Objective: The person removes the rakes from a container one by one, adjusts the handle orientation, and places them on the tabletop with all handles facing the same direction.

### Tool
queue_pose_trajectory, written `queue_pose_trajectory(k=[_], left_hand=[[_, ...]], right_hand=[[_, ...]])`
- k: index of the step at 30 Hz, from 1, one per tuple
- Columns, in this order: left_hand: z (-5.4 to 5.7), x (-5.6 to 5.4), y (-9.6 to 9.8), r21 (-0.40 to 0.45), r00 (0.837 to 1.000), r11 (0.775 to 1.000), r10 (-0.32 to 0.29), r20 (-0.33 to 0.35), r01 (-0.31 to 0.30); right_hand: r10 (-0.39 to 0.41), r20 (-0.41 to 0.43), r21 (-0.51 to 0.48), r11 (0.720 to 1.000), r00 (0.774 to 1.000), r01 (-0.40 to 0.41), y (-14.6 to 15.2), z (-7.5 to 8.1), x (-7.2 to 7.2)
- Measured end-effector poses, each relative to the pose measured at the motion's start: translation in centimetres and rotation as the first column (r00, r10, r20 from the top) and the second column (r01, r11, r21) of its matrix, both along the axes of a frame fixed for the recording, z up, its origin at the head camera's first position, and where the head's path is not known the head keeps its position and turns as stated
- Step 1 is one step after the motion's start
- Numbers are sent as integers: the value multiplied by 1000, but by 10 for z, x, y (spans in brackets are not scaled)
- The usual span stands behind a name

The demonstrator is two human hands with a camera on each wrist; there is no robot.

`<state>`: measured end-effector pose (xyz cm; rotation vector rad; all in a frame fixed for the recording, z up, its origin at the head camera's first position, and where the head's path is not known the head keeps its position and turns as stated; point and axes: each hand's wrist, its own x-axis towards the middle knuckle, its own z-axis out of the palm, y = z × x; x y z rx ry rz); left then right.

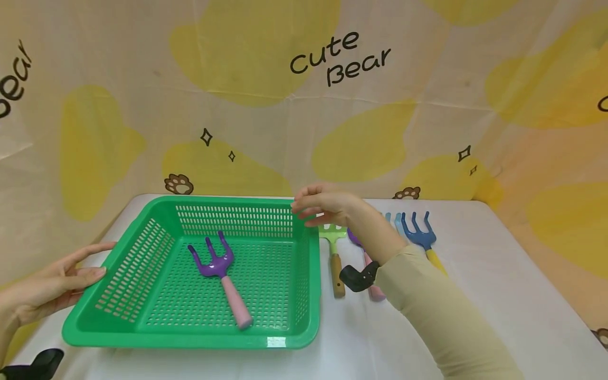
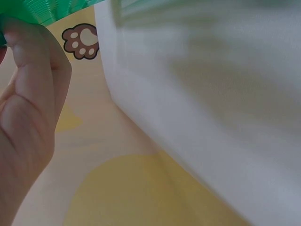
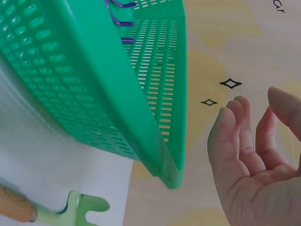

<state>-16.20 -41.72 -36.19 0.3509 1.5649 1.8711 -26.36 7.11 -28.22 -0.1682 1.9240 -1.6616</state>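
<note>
A green plastic basket [image 1: 190, 340] with slotted walls takes up the left half of the table. My left hand [image 1: 57, 282] grips its left rim, thumb on the rim; in the left wrist view the fingers [image 2: 35, 61] bend up against the green edge. Inside the basket lies a purple three-pronged hand cultivator [image 1: 235, 301] with a pink handle. My right hand [image 1: 328, 205] hovers by the back right corner with loosely bent fingers and holds nothing. The right wrist view shows the same hand [image 3: 256, 165] apart from the basket rim [image 3: 113, 99].
Right of the basket lie a light green hand fork [image 1: 336, 264] with a wooden handle and a blue cultivator [image 1: 421, 237] with a yellow handle. A pink-handled purple tool [image 1: 375, 292] and a light blue one [image 1: 398, 221] are partly hidden by the right arm. Patterned cloth hangs behind the white table [image 1: 503, 295].
</note>
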Motion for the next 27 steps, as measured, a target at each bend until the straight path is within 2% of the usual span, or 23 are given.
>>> queue_pose_trajectory(k=[6,13,20,27], left_hand=[[0,1,0,28,1000,999,-17,22,16],[-1,-1,0,31,1000,999,-16,9,15],[-1,0,0,71,998,996,-48,32,46],[-1,0,1,59,999,998,-38,27,36]], right_hand=[[14,5,-7,1000,1000,-14,-9,-2,2],[-1,17,3,1000,1000,1,-23,-5,2],[17,38,-25,1000,999,-16,-37,-8,4],[30,60,-47,999,998,-27,-49,-12,7]])
